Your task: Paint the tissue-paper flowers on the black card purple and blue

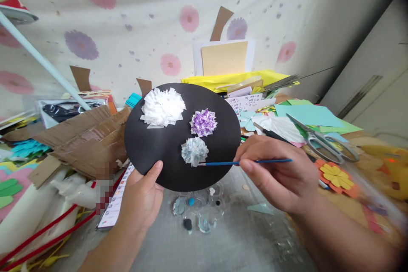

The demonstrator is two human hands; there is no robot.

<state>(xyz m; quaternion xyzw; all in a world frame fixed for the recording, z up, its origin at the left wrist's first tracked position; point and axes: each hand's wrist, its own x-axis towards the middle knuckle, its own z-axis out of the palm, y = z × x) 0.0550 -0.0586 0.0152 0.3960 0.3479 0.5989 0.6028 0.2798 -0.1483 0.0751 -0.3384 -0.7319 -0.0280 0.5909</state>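
Note:
My left hand [145, 197] grips the lower left edge of a round black board [165, 148], thumb on its face. Three ruffled paper flowers sit on the board: a large white flower [163, 108] at upper left, a smaller purple and white flower [203, 122] to the right, and a pale blue-grey flower [194, 151] below that. Pinched in my right hand [277, 174] is a thin blue paintbrush [223, 163]. Its tip meets the lower edge of the blue-grey flower. Below the board lies a clear paint palette [204, 204] with dabs of blue, black and grey-blue paint.
Scissors [323, 140] and an orange-yellow paper flower [339, 174] lie at right near coloured paper sheets [309, 114]. Cardboard pieces [86, 140] are piled at left beside a phone or tablet [114, 204]. Behind are yellow paper [204, 80] and a flowered curtain [134, 12].

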